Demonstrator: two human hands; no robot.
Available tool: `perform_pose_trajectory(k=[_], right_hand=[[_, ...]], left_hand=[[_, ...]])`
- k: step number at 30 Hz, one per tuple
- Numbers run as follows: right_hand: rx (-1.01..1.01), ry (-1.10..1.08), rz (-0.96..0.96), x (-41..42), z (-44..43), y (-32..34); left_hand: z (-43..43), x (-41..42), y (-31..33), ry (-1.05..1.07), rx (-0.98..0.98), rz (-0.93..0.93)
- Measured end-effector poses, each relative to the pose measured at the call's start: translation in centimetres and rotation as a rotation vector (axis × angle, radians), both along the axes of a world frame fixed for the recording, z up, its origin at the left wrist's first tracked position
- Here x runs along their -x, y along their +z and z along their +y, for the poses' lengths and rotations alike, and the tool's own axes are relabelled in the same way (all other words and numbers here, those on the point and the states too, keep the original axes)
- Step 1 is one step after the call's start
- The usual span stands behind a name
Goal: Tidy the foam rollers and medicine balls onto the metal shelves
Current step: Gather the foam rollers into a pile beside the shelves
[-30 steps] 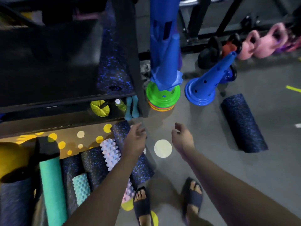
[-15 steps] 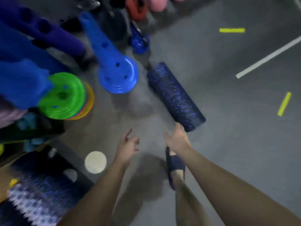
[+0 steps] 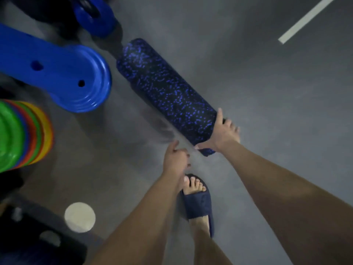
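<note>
The head camera looks straight down at a grey floor [image 3: 267, 111]. A black foam roller [image 3: 164, 92] flecked with blue lies slantwise across the middle of it, its far end toward the upper left and its near end toward the person's feet. Whether the near end is lifted off the floor cannot be told.

The right hand [image 3: 219, 136] is clamped over that near end. Its grip is spread wide around the roller's girth, with the thumb along the lower edge, one finger laid up the roller's right side and the other fingers curling past the far edge. The left hand [image 3: 175, 159] hangs just beside the same end, on its left. Its grip is loose, the fingers are lightly curled and it holds nothing. It cannot be told whether a fingertip touches the foam. Both forearms are bare.

Under the left forearm a foot in a navy slide sandal [image 3: 198, 203] stands on the floor, toes pointing toward the roller.

To the left of the roller's far end is a blue cone [image 3: 57, 73] with holes in its side, its wide round base nearest the roller but apart from it. Below it, at the left edge, is a stack of coloured discs [image 3: 23, 134] with a green one on top. A blue weight [image 3: 95, 14] sits at the top, just beyond the roller's far end.

A pale round spot [image 3: 79, 217] marks the floor at lower left, beside a dark blurred mass in the corner. A white line [image 3: 305, 20] crosses the upper right corner.
</note>
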State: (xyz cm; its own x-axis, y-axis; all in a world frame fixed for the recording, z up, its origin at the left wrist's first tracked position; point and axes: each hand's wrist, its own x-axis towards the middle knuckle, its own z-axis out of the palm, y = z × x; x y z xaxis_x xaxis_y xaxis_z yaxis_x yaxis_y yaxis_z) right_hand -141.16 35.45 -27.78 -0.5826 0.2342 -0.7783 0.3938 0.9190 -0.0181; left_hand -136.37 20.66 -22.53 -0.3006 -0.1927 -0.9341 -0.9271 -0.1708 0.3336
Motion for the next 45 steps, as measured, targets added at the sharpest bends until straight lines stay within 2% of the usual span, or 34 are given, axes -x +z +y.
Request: perform_pose_trajectory(k=[3, 7, 9, 12, 14, 19, 23, 26, 30, 34, 39, 45], right_hand=[[0.013, -0.035, -0.029, -0.6, -1.3, 1.4], [0.438, -0.523, -0.075, -5.1, -5.8, 8.8], [0.577, -0.658, -0.183, -7.7, -8.6, 15.0], [0.611, -0.633, -0.252, -10.9, -12.2, 25.1], [0.615, -0.551, -0.283, -12.8, -14.9, 32.2], [0.736, -0.299, -0.222, -17.7, -24.4, 49.0], [0.857, -0.082, -0.171, -24.2, -34.9, 57.4], [0.856, 0.077, -0.225, -31.1, -42.9, 61.1], [0.826, 0.241, -0.298, -42.3, -51.6, 63.7], [0.821, 0.357, -0.339, -50.0, -58.8, 67.4], [0.869, 0.376, -0.306, -51.2, -65.5, 71.0], [0.972, 0.18, -0.152, -46.4, -71.5, 71.1]], left_hand=[[-3.5, -4.1, 1.5, 0.108, 0.018, -0.05], [-7.7, -7.5, 7.8, 0.088, 0.173, -0.101], [-10.0, -8.6, 13.8, 0.025, 0.121, -0.1], [-13.6, -10.5, 24.6, -0.1, -0.087, -0.152], [-16.5, -13.0, 31.8, -0.02, -0.151, -0.149], [-26.2, -22.4, 46.3, 0.162, -0.07, 0.092], [-34.7, -31.9, 53.8, 0.392, -0.014, 0.225], [-39.7, -41.3, 57.6, 0.534, -0.015, 0.309], [-44.4, -54.1, 61.7, 0.735, -0.001, 0.331], [-49.3, -62.1, 63.8, 0.971, 0.068, 0.368], [-54.6, -62.9, 66.1, 1.146, -0.004, 0.463], [-61.5, -56.0, 65.9, 1.136, 0.026, 0.504]])
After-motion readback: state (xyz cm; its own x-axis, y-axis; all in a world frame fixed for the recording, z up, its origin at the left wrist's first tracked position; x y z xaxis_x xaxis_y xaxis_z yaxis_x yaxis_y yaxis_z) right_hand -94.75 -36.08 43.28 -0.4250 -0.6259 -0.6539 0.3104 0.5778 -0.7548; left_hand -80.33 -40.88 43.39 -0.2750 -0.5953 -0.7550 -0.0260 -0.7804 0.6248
